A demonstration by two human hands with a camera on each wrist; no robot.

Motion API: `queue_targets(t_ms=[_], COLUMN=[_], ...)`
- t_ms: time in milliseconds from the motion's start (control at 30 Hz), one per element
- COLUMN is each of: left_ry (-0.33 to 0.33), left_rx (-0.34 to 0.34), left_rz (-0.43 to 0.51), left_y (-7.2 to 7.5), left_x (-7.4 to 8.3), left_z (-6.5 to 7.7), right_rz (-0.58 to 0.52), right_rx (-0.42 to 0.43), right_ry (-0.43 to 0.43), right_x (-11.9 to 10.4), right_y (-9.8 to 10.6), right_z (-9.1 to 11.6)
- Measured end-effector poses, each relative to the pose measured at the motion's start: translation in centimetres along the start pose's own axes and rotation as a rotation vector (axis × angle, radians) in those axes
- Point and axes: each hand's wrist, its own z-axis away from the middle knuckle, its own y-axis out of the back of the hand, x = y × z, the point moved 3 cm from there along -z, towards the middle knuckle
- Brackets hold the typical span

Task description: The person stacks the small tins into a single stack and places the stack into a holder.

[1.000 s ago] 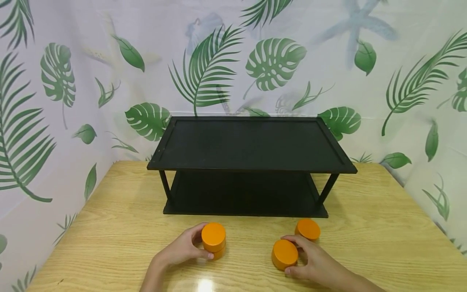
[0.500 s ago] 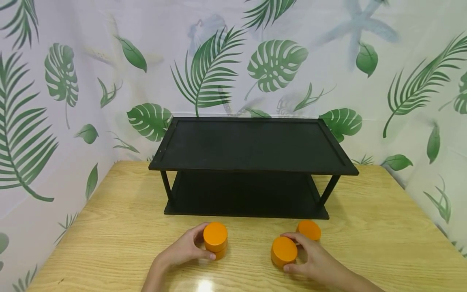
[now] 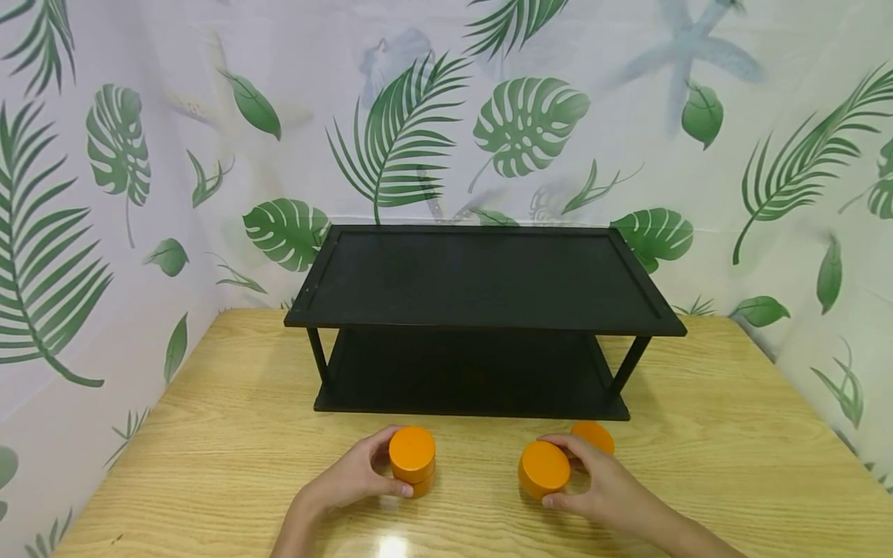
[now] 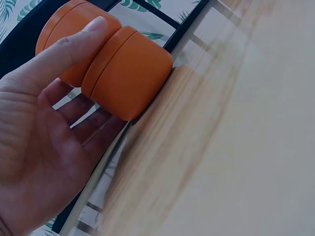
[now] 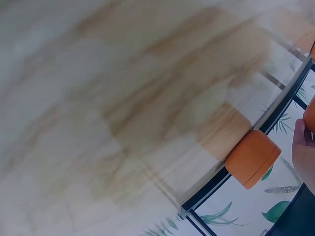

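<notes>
On the table's left front, two orange round lidded jars are stacked. My left hand (image 3: pixel 352 471) curls round the upper jar (image 3: pixel 412 451), its thumb across that jar's side in the left wrist view. The lower jar (image 4: pixel 129 73) stands on the table beneath it. To the right, my right hand (image 3: pixel 593 480) pinches a third orange jar (image 3: pixel 544 466) between thumb and fingers, close over the table. In the right wrist view only part of this hand (image 5: pixel 304 160) shows at the right edge. Another orange jar (image 3: pixel 594 438) stands just behind it, partly hidden in the head view.
A black two-level rack (image 3: pixel 474 279) stands behind the jars, its lower shelf (image 3: pixel 467 380) under the raised top. The wooden table (image 3: pixel 230 434) reaches a leaf-patterned cloth (image 3: pixel 446 116) at the back and sides.
My right hand has raised its jar slightly and moved it a little toward the rack, covering more of the jar behind. The left hand keeps its hold, nearly still.
</notes>
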Motion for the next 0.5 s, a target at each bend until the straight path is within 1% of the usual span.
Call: queue_targets(t_ms=[333,500], left_ry=[0.000,-0.001], left_rx=[-0.001,-0.003], left_rz=[0.013,0.010], left_y=[0.07,0.07], left_x=[-0.31,-0.24], left_z=[0.00,0.08], right_rz=[-0.032,-0.039], right_rx=[0.007,0.016], right_ry=[-0.025,-0.011], right_x=[-0.22,-0.33], right_y=[-0.07,-0.17], right_z=[-0.27,-0.34])
